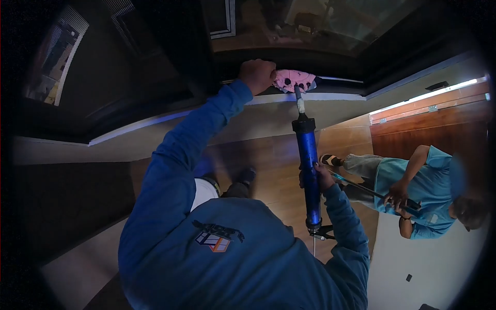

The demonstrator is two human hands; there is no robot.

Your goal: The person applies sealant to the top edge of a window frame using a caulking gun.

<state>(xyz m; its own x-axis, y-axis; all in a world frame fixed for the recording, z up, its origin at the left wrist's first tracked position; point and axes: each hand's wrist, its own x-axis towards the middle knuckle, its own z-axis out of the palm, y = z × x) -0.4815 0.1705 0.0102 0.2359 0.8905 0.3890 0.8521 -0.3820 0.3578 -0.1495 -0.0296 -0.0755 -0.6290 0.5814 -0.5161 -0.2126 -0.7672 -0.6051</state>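
Observation:
My left hand [257, 76] is closed at the window frame, gripping one end of a pink cloth with dark spots [289, 77]. My right hand [324, 176] wraps around the blue barrel of a caulking gun [309, 163]. The gun points up at the frame. Its nozzle [300, 105], smeared with something whitish, has its tip against or just under the cloth; the exact contact is hidden. The gun's black handle and trigger [324, 232] hang near my right forearm, away from my fingers.
A dark-framed window [289, 57] runs above a pale sill [330, 96]. To the right stands another person in a light blue shirt [403, 178], holding a long pole [356, 185]. A white bucket [205, 191] is on the wood-look floor [274, 165] near my feet.

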